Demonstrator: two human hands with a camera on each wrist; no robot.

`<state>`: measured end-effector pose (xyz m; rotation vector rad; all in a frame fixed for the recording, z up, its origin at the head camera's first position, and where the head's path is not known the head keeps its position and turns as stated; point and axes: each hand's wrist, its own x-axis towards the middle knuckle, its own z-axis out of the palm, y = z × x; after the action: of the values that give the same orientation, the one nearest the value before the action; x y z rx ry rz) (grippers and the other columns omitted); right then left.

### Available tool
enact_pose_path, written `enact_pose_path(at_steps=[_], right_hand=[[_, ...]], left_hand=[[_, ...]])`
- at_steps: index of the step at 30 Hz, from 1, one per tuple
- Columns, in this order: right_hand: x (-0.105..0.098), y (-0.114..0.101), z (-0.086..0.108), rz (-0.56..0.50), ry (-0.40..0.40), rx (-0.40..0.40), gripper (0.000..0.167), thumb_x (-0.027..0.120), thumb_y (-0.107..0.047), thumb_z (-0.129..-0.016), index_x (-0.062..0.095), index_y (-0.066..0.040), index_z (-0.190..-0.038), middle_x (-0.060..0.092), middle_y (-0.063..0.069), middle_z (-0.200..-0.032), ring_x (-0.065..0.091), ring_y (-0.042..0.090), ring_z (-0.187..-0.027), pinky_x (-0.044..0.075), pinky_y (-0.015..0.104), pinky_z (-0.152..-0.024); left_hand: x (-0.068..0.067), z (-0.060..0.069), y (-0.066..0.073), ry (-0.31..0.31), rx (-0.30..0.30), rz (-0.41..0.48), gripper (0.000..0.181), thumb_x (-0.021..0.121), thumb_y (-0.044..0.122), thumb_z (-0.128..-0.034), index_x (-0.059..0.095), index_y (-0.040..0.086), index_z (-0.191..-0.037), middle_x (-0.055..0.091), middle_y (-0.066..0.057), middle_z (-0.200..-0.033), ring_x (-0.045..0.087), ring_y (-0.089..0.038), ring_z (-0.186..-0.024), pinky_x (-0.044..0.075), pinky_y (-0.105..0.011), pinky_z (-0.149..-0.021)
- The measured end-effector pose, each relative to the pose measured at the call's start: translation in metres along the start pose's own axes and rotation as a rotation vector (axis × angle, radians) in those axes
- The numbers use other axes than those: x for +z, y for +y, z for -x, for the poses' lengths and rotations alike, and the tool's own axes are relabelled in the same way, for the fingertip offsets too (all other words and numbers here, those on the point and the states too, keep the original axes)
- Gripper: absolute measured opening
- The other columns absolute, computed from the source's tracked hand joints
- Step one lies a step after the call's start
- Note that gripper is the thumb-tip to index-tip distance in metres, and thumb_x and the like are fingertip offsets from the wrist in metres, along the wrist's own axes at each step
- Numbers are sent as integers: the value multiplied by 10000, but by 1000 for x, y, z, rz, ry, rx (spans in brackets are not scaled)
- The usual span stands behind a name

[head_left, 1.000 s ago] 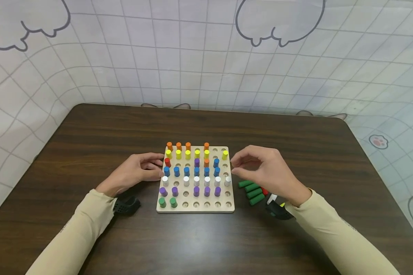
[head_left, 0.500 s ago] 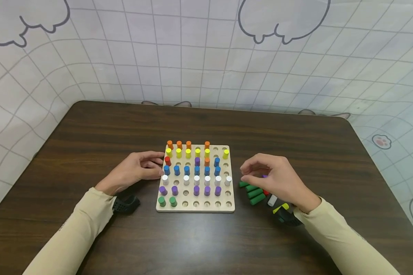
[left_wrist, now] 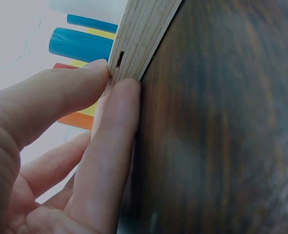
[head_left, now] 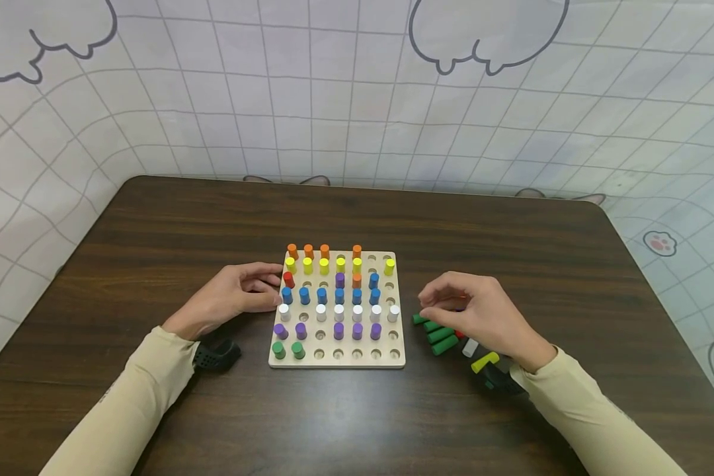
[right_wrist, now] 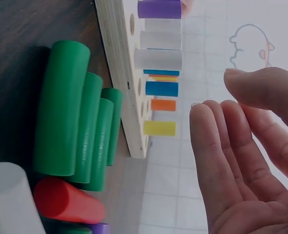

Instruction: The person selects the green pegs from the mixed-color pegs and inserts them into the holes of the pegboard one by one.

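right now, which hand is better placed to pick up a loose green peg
Probably the right hand: it holds nothing and is close to the loose green pegs. The left hand touches the left edge of the board, with the board between it and those pegs.

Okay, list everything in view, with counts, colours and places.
Board: one, pale wood, on table
Standing pegs: seven blue, six yellow, six white, six purple, five orange, two green, one red, in board
Loose pegs: at least eight, green, red, white, yellow, purple, right of board
Table: one, dark brown, centre
Backdrop: one, white, grey-gridded, behind table
Wrist devices: two, black, at wrists
Sleeves: two, beige, forearms
Left hand: one, touching board's left edge
Right hand: one, by loose pegs
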<state>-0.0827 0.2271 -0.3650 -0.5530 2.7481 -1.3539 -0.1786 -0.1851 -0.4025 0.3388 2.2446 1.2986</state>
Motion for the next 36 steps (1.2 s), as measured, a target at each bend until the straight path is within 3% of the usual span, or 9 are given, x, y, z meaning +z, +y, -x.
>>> enact_pose_path(at_steps=[16, 27, 36], right_hand=[[5, 11, -1, -31, -74, 20, 228, 828, -138, -875, 753, -94, -1086, 763, 62, -1093, 744, 71, -934, 605, 224, -860], [9, 18, -3, 24, -133, 18, 250, 807, -127, -895, 752, -134, -1139, 758, 24, -1152, 752, 179, -1054, 604, 325, -940], [11, 21, -3, 126, -149, 9, 263, 788, -112, -909, 750, -203, -1153, 765, -37, -1160, 730, 146, -1046, 603, 315, -911]], left_hand=[[0, 0, -1, 2, 2, -8, 714, 794, 294, -916, 478, 127, -1534, 643, -138, -1382, 672, -206, -1117, 570, -194, -873], [0, 1, 2, 11, -7, -24, 703, 791, 292, -918, 481, 128, -1527, 635, -133, -1384, 659, -213, -1128, 563, -190, -875], [3, 2, 5, 16, -19, -48, 702, 776, 283, -929, 467, 115, -1537, 637, -134, -1384, 656, -216, -1142, 552, -189, -894]])
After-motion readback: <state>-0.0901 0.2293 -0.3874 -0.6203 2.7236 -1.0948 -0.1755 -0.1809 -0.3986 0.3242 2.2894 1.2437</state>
